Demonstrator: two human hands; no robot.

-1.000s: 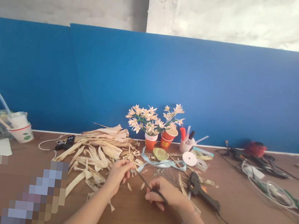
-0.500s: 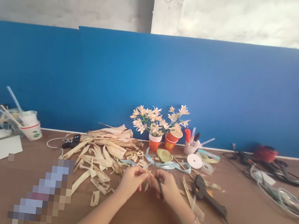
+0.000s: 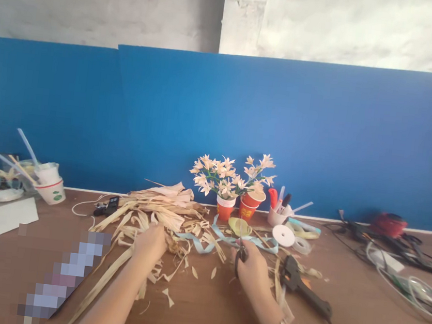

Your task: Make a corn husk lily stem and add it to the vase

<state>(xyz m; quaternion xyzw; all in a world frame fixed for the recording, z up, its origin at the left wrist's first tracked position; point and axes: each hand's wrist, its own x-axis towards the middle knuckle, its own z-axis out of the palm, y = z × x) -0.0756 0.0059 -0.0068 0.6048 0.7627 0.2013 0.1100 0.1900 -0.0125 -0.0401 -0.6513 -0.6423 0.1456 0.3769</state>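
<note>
My left hand point(image 3: 151, 244) reaches into the pile of dried husk strips point(image 3: 169, 210) on the left; its fingertips are hidden among the strips, so its grip does not show. In my right hand point(image 3: 253, 265) are dark-handled scissors point(image 3: 242, 253), their blades pointing up and away from me. Small cut husk pieces point(image 3: 168, 297) lie on the brown table point(image 3: 198, 321) between my forearms. Light blue ribbon point(image 3: 201, 244) curls beyond the hands, near a yellow-green dish point(image 3: 240, 226).
Pale flowers point(image 3: 218, 172) stand in red cups point(image 3: 225, 209) at the back. Right of my right hand lies a black glue gun point(image 3: 306, 288) with a cord. A white spool point(image 3: 283, 236), a tool cup point(image 3: 277, 217) and tangled cables are farther right. A white cup point(image 3: 51, 191) stands left.
My left hand has moved left, from near the scissors to the husk pile. My right hand has shifted slightly right with the scissors, which now point upward. Small cut pieces now show between the arms.
</note>
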